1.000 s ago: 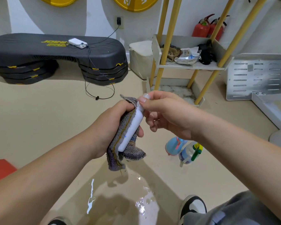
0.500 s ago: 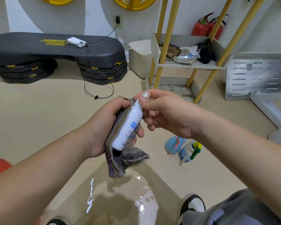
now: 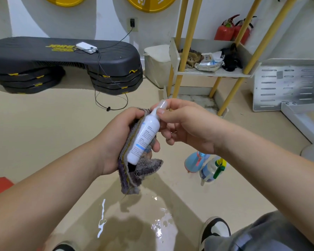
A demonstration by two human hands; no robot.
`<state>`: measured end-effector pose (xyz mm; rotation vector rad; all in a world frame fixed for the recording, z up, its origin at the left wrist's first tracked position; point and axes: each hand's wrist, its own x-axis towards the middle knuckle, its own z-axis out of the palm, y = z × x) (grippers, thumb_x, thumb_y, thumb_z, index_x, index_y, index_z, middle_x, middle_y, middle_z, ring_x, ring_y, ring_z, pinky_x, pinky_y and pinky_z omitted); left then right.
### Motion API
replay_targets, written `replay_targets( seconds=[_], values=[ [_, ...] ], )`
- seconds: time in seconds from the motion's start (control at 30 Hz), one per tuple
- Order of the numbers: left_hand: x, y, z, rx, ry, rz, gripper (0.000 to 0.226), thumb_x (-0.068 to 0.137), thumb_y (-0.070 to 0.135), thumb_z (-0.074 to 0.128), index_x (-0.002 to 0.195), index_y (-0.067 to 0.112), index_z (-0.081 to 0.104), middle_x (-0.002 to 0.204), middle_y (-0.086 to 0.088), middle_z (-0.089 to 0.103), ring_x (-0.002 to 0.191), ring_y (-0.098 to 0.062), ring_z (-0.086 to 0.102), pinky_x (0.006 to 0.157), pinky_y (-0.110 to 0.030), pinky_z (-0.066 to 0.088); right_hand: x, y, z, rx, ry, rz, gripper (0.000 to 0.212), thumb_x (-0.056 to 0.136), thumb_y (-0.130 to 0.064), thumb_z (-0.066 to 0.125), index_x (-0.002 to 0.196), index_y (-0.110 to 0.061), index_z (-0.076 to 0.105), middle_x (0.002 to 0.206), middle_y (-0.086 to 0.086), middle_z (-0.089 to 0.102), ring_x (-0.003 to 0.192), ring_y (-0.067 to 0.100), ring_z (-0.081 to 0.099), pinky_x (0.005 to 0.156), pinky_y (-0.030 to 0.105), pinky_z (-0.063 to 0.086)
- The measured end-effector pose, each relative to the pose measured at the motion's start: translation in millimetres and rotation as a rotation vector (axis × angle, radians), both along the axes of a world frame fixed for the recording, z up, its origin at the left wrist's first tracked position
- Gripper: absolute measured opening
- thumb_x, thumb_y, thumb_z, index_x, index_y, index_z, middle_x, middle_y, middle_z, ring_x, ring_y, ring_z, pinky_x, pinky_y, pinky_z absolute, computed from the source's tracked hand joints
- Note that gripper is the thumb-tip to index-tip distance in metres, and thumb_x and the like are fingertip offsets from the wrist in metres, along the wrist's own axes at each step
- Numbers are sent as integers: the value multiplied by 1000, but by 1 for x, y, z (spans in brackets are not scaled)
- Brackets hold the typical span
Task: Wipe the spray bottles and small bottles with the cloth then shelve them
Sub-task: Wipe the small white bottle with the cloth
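Floor: beige floor (image 3: 43,133) with wet, shiny patches at lower centre.
Shoe: black-and-white shoe (image 3: 215,228) at the bottom edge.
Left hand: left hand (image 3: 116,140), mid-frame, curled around a grey-purple cloth (image 3: 132,176) wrapped on the small white bottle (image 3: 145,136).
Right hand: right hand (image 3: 187,127) pinches the bottle's cap end between thumb and fingers.
Spray bottles: blue spray bottle (image 3: 195,161) and a clear spray bottle (image 3: 211,170) lie on the floor, right of centre.
Shelf: yellow-legged shelf (image 3: 214,73), upper right, holds clutter.
Step platform: black step platform (image 3: 62,58), upper left.

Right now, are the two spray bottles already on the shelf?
No. The blue spray bottle and the green-trigger spray bottle stand on the floor, in front of the shelf.
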<state>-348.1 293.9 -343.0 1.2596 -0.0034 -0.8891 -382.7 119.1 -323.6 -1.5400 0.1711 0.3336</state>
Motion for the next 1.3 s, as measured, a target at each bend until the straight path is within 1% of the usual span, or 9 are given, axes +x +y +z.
replay_targets(
  seconds=[0.1,0.2,0.33,0.57,0.73,0.83,0.93,1.2,1.3],
  values=[
    [-1,7,2,-3,52,-140,52,99,45,38,88,8,74,74,-27,63,50,-29,51,50,-29,47,-1,-2,0,0,3,26,8,106,-16,58,111,-10,60,76,7,54,58,16,48,55,30,40],
    [-1,-2,-8,67,-47,-33,58,98,48,43,111,0,73,81,-30,68,61,-33,58,66,-39,49,-1,-1,-2,-126,-53,-13,17,103,-27,63,106,-12,55,74,6,55,58,16,49,54,30,42],
    [-8,-7,-17,418,-541,73,45,96,58,45,108,23,70,89,-6,79,85,-27,74,89,-47,57,1,2,-5,-232,-77,-112,30,100,-37,68,101,-12,51,72,7,57,54,17,51,53,33,43],
    [-11,-1,-8,275,-374,65,55,103,45,40,74,8,68,72,-19,70,58,-27,57,69,-40,43,1,3,-2,-25,11,-44,18,105,-26,60,109,-8,59,75,7,49,58,18,47,55,33,43],
    [-7,0,-6,243,-300,-2,58,99,50,42,81,3,71,73,-24,69,58,-31,58,68,-44,49,1,0,0,-35,-29,-17,12,106,-21,59,105,-8,62,73,6,51,57,18,47,55,30,43],
    [-8,-3,-8,383,-474,33,55,90,59,50,92,7,69,76,-23,73,71,-41,68,86,-57,57,0,2,-3,-90,-49,-73,20,103,-28,64,102,-10,55,67,4,52,52,18,48,55,32,43],
    [-13,-4,-10,458,-697,62,43,102,50,46,91,11,62,85,-19,72,74,-29,70,79,-44,56,0,3,-4,-182,-63,-100,29,102,-37,65,98,-11,52,67,5,55,52,18,50,55,33,43],
    [-5,7,-20,329,-123,47,42,100,34,43,114,5,70,102,-24,78,85,-30,70,96,-50,57,4,1,-4,-290,-122,-146,22,106,-29,58,99,-9,54,76,9,57,63,19,55,61,33,47],
    [-4,4,-22,245,-42,89,35,99,39,47,98,12,68,85,-13,65,80,-23,62,81,-41,52,5,-1,-7,-286,-122,-166,19,106,-27,57,97,-10,54,78,10,57,66,21,56,64,36,48]
  ],
)
